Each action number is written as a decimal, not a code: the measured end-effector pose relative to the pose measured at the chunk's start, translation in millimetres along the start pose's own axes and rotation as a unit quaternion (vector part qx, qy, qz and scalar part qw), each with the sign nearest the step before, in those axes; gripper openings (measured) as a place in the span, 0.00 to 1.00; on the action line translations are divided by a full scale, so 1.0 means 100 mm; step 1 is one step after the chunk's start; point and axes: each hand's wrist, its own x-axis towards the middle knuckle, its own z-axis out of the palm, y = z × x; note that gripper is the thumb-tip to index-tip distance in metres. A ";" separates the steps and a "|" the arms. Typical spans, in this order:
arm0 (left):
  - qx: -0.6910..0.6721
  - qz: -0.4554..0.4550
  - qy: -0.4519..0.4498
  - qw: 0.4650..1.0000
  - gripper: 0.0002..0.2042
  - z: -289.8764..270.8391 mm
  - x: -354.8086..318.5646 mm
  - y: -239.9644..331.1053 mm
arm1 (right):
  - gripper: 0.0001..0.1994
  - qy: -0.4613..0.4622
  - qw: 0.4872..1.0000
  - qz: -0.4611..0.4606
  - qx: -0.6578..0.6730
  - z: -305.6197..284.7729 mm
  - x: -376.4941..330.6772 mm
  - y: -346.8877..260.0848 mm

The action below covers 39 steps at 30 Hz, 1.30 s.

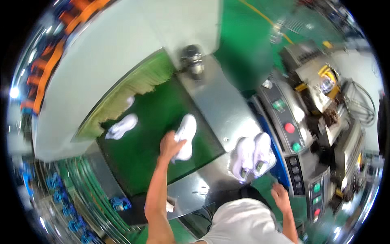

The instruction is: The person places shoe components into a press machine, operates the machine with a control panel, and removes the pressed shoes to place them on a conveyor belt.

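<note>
My left hand (170, 145) reaches out over a dark green belt (162, 105) and is closed on the side of a white shoe (187, 132). The shoe lies on or just above the belt; which of the two I cannot tell. Another white shoe (122, 126) rests farther left on the belt, and a pale shape near the fringe curtain is partly hidden. On the metal ledge to the right stand a pair of white-lilac shoes (245, 156) side by side. My right hand (280, 196) hangs low beside that pair, with its fingers curled and nothing visible in them.
A pale green fringe curtain (126, 95) hangs from the white machine housing (113, 44) over the belt's far side. A dark metallic fitting (193, 61) sits at its corner. At right stands a control panel (289, 128) with red and green buttons. Metal rollers (87, 189) lie at lower left.
</note>
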 end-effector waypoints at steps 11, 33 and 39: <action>-0.503 0.266 -0.354 0.742 0.29 0.07 -1.29 3.25 | 0.44 -0.266 0.720 0.011 0.641 -0.55 0.47 -0.89; 0.126 0.467 0.061 0.873 0.31 1.99 1.88 7.55 | 0.54 0.091 0.627 -0.124 0.764 -2.41 -0.20 0.73; -0.013 0.493 0.078 0.867 0.33 0.87 0.93 7.16 | 0.48 0.172 0.629 -0.016 0.758 -2.60 0.05 0.22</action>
